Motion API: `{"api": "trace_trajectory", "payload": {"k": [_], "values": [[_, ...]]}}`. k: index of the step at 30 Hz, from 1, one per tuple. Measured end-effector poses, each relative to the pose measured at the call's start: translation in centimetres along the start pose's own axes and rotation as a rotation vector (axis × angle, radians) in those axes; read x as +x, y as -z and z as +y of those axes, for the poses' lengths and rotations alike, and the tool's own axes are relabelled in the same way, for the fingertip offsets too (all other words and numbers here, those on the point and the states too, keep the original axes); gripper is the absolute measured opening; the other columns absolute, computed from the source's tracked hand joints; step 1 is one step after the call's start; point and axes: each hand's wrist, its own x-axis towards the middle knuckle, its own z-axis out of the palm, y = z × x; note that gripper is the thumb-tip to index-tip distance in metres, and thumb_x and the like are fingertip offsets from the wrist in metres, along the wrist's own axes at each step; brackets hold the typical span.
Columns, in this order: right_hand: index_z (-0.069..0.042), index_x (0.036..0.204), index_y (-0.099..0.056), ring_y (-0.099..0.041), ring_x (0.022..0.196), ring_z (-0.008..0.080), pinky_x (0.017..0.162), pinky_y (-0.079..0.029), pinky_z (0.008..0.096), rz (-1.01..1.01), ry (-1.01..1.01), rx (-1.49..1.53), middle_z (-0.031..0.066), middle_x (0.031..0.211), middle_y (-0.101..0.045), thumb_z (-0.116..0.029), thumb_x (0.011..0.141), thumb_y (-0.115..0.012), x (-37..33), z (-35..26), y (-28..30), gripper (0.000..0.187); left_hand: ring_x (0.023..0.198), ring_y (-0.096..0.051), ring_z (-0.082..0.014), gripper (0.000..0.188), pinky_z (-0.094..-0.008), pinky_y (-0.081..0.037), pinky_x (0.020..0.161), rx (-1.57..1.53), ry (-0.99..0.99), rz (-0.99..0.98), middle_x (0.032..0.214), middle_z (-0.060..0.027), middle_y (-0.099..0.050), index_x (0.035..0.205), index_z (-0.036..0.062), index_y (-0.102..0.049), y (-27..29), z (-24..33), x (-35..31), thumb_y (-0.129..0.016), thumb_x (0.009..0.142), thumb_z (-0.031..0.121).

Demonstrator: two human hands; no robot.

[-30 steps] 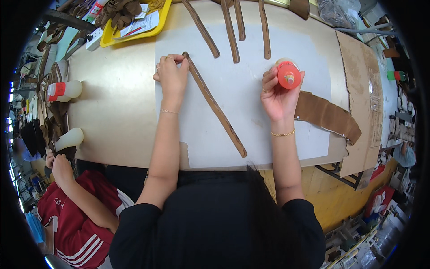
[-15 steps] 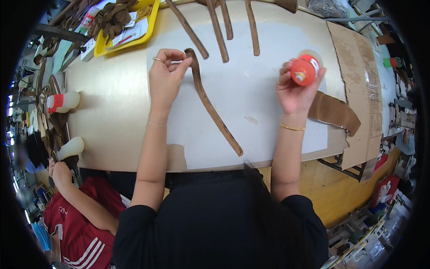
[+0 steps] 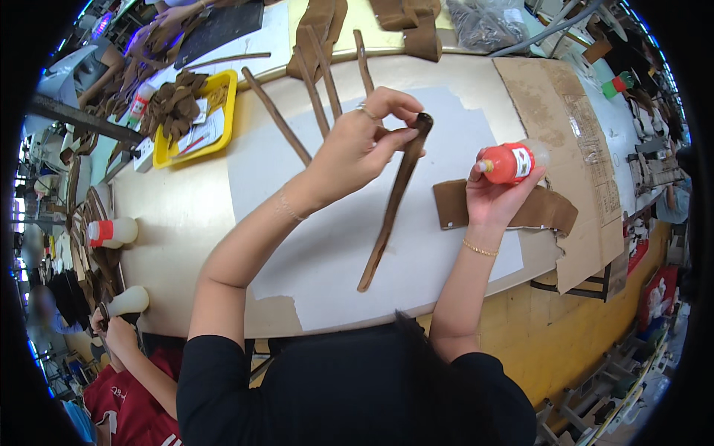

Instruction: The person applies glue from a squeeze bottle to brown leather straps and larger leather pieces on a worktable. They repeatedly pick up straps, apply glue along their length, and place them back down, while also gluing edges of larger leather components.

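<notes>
My left hand pinches the upper end of a long, narrow brown strip, lifted over the white sheet on the table. The strip hangs slanting toward me, its lower end near the sheet's front part. In my right hand is a squeeze bottle with a red top part and a pale body, tilted so that its nozzle points left. Beneath the right hand lies a wide curved brown piece. Several more narrow brown strips lie at the far side of the sheet.
A yellow tray with brown scraps and papers stands at the far left. Two pale bottles are at the left edge, where a co-worker's hands hold one. Torn cardboard covers the right side; a plastic bag lies beyond.
My left hand has moved right, raising the brown strip and swinging it across the sheet. The bottle in my right hand has tipped, its nozzle turning left. The view has shifted too.
</notes>
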Motion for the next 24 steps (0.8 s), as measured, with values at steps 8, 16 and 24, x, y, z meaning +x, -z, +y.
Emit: {"api": "trace_trajectory", "payload": {"k": [8, 16, 24], "values": [[-0.006, 0.116, -0.049, -0.062, 0.076, 0.0277, 0.053, -0.054, 0.0417, 0.119, 0.07, 0.033, 0.015, 0.093, -0.062, -0.074, 0.083, -0.044, -0.2, -1.3, -0.2, 0.076, 0.083, -0.069, -0.0202, 0.032, -0.0266, -0.058, 0.061, 0.165, 0.06, -0.036, 0.102, -0.0104, -0.057, 0.123, 0.0065, -0.044, 0.2, -7.6, 11.5, -0.052, 0.092, 0.003], [-0.002, 0.099, -0.056, -0.06, 0.064, 0.0215, 0.048, -0.054, 0.0293, 0.161, 0.029, 0.064, 0.0151, 0.081, -0.061, -0.074, 0.081, -0.047, -0.6, -1.0, -1.1, 0.074, 0.075, -0.064, -0.0145, 0.04, -0.0257, -0.057, 0.059, 0.267, 0.155, 0.239, 0.101, -0.0085, -0.054, 0.126, 0.0095, -0.043, 7.4, -14.7, 21.1, -0.056, 0.089, 0.002], [-0.007, 0.109, -0.054, -0.059, 0.075, 0.0243, 0.053, -0.052, 0.0326, 0.171, 0.112, 0.113, 0.0129, 0.092, -0.061, -0.073, 0.08, -0.049, -0.7, -2.0, 0.4, 0.072, 0.082, -0.066, -0.0289, 0.038, -0.0351, -0.051, 0.075, 0.927, -0.012, 0.369, 0.102, -0.02, -0.062, 0.118, 0.0044, -0.062, 12.5, -20.0, 23.1, -0.067, 0.082, 0.016]]}}
